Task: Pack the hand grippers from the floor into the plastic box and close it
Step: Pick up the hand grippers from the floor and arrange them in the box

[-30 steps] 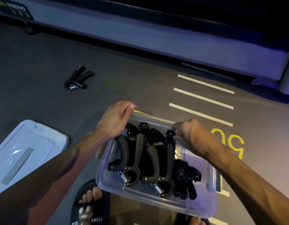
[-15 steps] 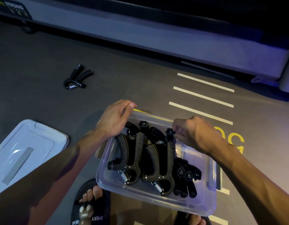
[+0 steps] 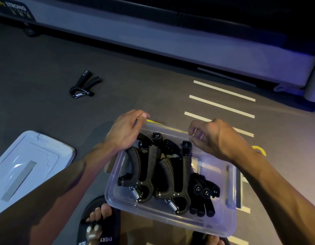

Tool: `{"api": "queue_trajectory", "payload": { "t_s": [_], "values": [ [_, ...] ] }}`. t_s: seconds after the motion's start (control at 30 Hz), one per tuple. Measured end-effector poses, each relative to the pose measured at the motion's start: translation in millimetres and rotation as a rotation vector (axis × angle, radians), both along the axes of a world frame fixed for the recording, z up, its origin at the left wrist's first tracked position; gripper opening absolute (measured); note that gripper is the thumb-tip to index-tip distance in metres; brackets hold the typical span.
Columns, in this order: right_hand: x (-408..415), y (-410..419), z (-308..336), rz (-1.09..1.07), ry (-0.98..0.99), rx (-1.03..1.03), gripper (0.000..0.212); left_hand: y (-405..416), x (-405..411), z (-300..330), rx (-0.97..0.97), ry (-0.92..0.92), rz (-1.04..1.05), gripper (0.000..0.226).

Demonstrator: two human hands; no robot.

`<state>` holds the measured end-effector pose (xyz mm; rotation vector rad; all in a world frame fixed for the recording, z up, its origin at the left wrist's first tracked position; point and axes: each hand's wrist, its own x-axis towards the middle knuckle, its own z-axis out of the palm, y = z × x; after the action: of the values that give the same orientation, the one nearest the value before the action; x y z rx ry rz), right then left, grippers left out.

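A clear plastic box (image 3: 231,218) sits on the floor in front of me with several black hand grippers (image 3: 149,174) lying in it, their springs toward me. My left hand (image 3: 124,133) grips the box's far left corner, thumb along the rim. Over the far rim hovers my right hand (image 3: 215,138), fingers loosely curled and holding nothing, just right of a gripper's knob (image 3: 186,145). One more black hand gripper (image 3: 83,85) lies on the floor at the far left. The box's white lid (image 3: 29,165) lies flat on the floor to the left.
My feet in dark sandals (image 3: 98,225) stand just under the box's near edge. A long grey machine base (image 3: 170,43) runs across the back. White stripes (image 3: 222,105) and yellow markings are painted on the dark floor to the right.
My right hand has let go of the gripper's knob in the box and risen slightly up and right. The left hand has stayed on the box's corner.
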<state>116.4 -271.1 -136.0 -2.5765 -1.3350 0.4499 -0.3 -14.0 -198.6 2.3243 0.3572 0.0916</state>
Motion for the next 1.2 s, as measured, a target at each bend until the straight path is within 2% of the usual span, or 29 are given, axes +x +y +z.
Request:
{"api": "queue_trajectory", "payload": {
  "t_s": [0.1, 0.2, 0.27, 0.33, 0.37, 0.47, 0.5, 0.73, 0.87, 1.2],
  "values": [
    [11, 14, 2, -0.023, 0.015, 0.044, 0.009, 3, 1, -3, -0.012, 0.022, -0.027, 0.033],
    [21, 34, -4, -0.057, 0.044, 0.118, 0.012, 19, 3, -9, -0.120, 0.129, -0.091, 0.045],
    [28, 48, -10, -0.064, 0.069, 0.129, 0.013, 34, 7, -18, -0.236, 0.204, -0.057, 0.050],
    [35, 64, -18, -0.067, 0.112, 0.122, 0.013, 53, 12, -31, -0.343, 0.239, 0.045, 0.046],
    [39, 71, -22, -0.072, 0.141, 0.130, 0.014, 64, 15, -39, -0.328, 0.253, 0.090, 0.040],
    [51, 94, -36, -0.061, 0.223, 0.142, 0.019, 101, 19, -61, -0.065, 0.313, 0.196, 0.017],
    [54, 101, -41, -0.051, 0.247, 0.133, 0.020, 112, 20, -68, -0.020, 0.327, 0.236, 0.016],
    [75, 136, -72, -0.008, 0.331, 0.121, 0.020, 176, 45, -91, 0.328, 0.391, 0.391, 0.055],
    [83, 143, -85, -0.005, 0.346, 0.105, 0.021, 206, 63, -101, 0.352, 0.493, 0.362, 0.058],
    [80, 133, -85, -0.029, 0.341, 0.045, 0.029, 205, 77, -106, 0.405, 0.496, 0.389, 0.049]
  ]
}}
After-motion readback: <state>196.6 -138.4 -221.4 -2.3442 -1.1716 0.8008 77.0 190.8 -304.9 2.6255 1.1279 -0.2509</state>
